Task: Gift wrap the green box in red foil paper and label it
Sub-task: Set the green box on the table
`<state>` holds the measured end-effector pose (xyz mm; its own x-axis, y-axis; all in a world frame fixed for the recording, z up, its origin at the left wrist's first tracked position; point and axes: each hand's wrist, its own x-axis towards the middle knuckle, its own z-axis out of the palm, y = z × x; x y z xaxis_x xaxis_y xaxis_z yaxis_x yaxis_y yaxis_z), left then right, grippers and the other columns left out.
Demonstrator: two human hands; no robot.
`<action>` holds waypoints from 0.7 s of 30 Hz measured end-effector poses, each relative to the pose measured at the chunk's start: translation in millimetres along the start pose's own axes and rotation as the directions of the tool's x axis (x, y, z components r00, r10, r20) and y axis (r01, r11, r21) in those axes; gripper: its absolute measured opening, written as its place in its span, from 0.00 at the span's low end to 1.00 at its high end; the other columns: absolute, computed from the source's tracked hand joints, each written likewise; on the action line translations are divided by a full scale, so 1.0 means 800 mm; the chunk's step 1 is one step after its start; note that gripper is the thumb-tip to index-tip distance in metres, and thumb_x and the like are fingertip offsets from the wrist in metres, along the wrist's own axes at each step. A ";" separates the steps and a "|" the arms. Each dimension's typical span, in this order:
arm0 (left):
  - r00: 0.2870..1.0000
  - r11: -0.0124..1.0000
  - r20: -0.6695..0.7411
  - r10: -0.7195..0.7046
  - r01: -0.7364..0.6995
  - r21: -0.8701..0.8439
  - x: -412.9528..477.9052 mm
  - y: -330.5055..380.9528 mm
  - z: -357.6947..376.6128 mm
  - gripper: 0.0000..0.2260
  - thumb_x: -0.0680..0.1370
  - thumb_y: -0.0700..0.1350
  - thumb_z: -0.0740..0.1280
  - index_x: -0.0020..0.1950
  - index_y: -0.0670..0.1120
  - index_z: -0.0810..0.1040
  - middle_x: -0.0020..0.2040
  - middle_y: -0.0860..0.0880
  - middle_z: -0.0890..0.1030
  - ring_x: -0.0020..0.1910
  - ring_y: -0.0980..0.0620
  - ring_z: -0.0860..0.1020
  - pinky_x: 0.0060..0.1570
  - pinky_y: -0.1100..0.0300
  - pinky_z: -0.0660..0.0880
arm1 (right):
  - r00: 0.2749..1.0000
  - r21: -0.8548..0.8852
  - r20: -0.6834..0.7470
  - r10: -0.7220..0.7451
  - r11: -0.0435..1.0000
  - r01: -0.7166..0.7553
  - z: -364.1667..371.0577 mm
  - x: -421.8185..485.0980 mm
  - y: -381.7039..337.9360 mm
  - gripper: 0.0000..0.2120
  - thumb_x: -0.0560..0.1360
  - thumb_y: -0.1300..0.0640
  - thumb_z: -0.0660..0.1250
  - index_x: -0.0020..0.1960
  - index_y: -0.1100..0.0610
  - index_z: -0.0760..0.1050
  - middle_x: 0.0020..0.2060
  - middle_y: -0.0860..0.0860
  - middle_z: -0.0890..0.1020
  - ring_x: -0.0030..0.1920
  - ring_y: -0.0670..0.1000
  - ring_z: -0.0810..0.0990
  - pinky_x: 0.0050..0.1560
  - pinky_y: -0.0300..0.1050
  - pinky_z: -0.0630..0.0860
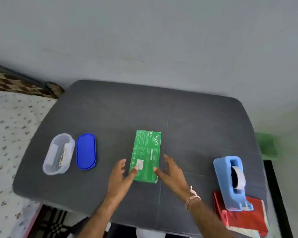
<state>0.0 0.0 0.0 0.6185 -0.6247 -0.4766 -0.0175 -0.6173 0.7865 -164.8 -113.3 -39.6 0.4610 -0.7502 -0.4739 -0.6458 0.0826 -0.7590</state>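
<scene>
I'm watching thru the head cam. The box [146, 155] is lying flat near the ctr of the tabletop [110, 117], green face up, long side running away from me, w/ "PASEO" print at its far right.

L hand [120, 176] is sitting at the box's near left corner. Its thumb is resting on the top face, right by a small white label [140, 164], and the other fingers [122, 162] are lying loosely beside the left edge. I'm reading that grip as wide, not clamping anything.

R hand [170, 170] is mirroring it at the near right. The thumb tip is touching the top face close to the right edge, and the fingers are stretching out straight alongside the box, a bit blurred. Grip is wide there too, holding nothing. A pale thread band [193, 197] is circling the R wrist.

Red foil [239, 220] is lying at the near right corner of the tabletop, well apart from the box, w/ a blue tape dispenser [230, 182] standing on its far part.

To the left, also well apart from the box, a clear tub [50, 157] is sitting open w/ sth small inside; I can't tell what. A blue lid [86, 151] is lying flat just beside it, not touching. A bed [7, 134] w/ a flowered sheet is running along the tabletop's left side.
</scene>
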 end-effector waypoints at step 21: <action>0.950 0.940 0.107 0.293 -0.267 -0.211 0.136 -0.079 -0.007 0.16 0.78 0.46 0.71 0.66 0.55 0.79 0.56 0.54 0.86 0.53 0.54 0.85 0.46 0.60 0.83 | 0.947 0.429 -0.288 -0.145 0.864 0.263 0.125 0.077 -0.013 0.30 0.78 0.58 0.73 0.75 0.44 0.67 0.60 0.36 0.82 0.60 0.40 0.82 0.57 0.40 0.81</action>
<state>72.6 -26.5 -99.2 0.4983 -0.8258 -0.2642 -0.0157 -0.3133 0.9495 -69.3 -94.8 -105.5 0.3550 -0.9110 -0.2099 -0.1761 0.1553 -0.9720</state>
